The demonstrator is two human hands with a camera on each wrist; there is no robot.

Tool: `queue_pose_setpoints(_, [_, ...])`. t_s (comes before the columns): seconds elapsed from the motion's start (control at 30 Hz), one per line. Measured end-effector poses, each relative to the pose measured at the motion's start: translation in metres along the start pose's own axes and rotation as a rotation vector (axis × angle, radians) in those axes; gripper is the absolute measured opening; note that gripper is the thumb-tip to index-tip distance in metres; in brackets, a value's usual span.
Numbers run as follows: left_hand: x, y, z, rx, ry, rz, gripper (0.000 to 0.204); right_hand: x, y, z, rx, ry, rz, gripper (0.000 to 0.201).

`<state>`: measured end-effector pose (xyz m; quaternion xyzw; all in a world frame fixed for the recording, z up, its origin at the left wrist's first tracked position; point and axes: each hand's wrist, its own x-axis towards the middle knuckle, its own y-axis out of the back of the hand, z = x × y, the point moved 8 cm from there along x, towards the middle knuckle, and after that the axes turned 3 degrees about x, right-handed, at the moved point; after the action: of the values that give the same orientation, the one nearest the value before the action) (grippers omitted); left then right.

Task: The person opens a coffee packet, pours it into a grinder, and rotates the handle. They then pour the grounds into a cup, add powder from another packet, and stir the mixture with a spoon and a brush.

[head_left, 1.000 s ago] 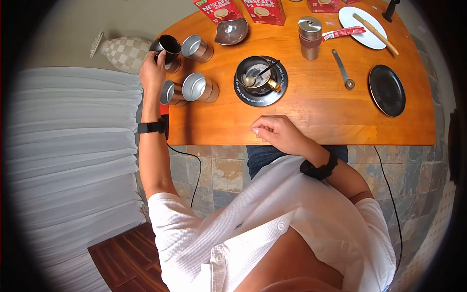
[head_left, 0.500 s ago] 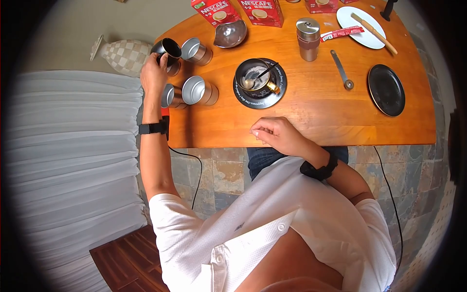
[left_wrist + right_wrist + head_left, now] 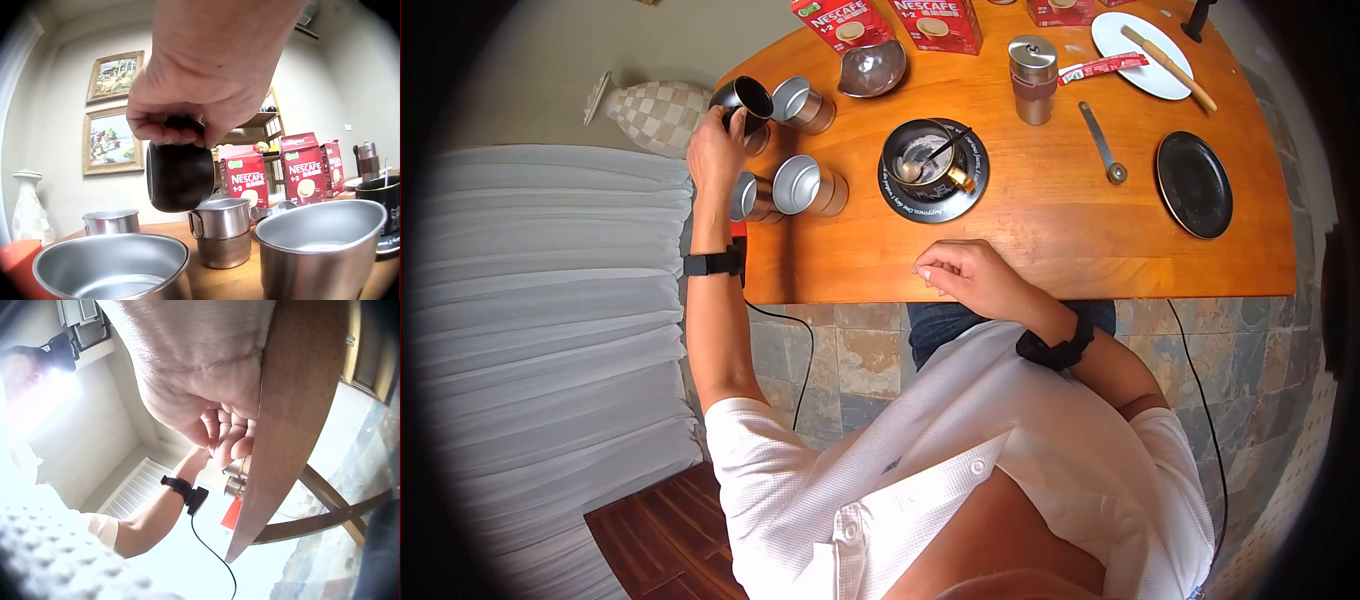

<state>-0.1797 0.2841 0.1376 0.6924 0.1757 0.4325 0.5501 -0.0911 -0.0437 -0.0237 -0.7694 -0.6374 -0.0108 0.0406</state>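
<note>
The left hand [image 3: 716, 150] grips a black cup [image 3: 750, 97] by its handle at the table's far left corner. In the left wrist view the cup [image 3: 181, 177] hangs tilted above the metal cups, the fingers curled round its handle. Metal cups [image 3: 802, 103] stand beside and below it. The right hand [image 3: 975, 275] rests at the table's front edge, its fingers loosely curled and holding nothing; the right wrist view shows the same hand [image 3: 206, 394] beside the table edge. A black cup with a gold handle [image 3: 962, 180] stands on a black saucer [image 3: 930, 211], a spoon in it.
Red coffee boxes [image 3: 935, 25] and a dark glossy bowl [image 3: 872, 70] stand at the back. A lidded metal canister [image 3: 1033, 95], a long-handled scoop [image 3: 1100, 140], a black oval plate [image 3: 1194, 190] and a white plate [image 3: 1115, 38] with a brush lie to the right.
</note>
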Motion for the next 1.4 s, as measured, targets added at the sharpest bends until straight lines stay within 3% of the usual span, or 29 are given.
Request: queue_pose_setpoints(1.4, [0.0051,-0.0002,0.0027,0.071,0.013,-0.035,0.041,-0.0007,0.0002,-0.0005,-0.006,-0.002,-0.005,0.020])
